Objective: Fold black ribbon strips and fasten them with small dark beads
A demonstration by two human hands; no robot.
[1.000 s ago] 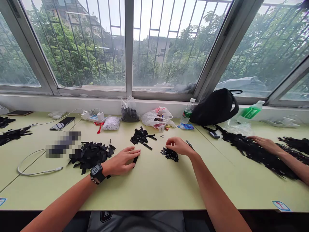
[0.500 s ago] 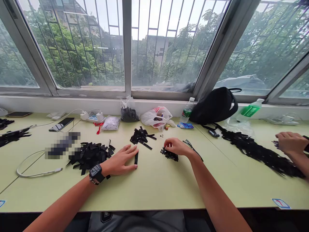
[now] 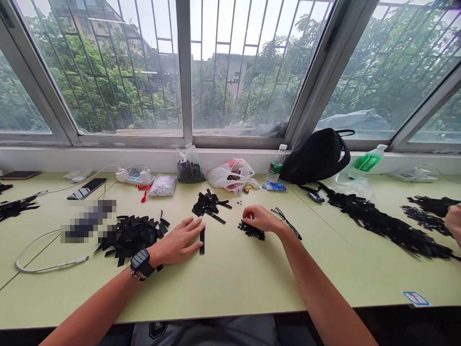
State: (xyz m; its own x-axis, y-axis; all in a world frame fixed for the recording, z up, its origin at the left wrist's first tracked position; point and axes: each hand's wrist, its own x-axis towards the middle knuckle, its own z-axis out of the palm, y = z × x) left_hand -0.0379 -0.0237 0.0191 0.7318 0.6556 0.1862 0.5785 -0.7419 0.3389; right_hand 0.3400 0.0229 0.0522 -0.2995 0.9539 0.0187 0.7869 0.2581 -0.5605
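My left hand (image 3: 180, 240) lies flat on the table, fingers stretched out. Its fingertips touch or nearly touch a single black fabric strip (image 3: 202, 242) lying lengthwise away from me. Left of that hand is a loose heap of black strips (image 3: 131, 235). Farther back lies a smaller bunch of strips (image 3: 209, 204), some with a small round piece on them. My right hand (image 3: 260, 217) is bent over a pile of small round black pieces (image 3: 252, 231), its fingertips pinched together at the pile's back edge. What they hold, if anything, is hidden.
Glasses (image 3: 288, 223) lie right of my right hand. Along the window stand a white plastic bag (image 3: 230, 175), a bottle (image 3: 277, 163) and a black bag (image 3: 317, 156). A co-worker's hand (image 3: 454, 222) is at the right edge, near black strips (image 3: 389, 223). A cable (image 3: 54, 265) lies left.
My view has shifted slightly. Both my hands stay at the same places, with the left fingers a little back from the strip's near end. The co-worker's hand has moved right, uncovering small dark pieces.
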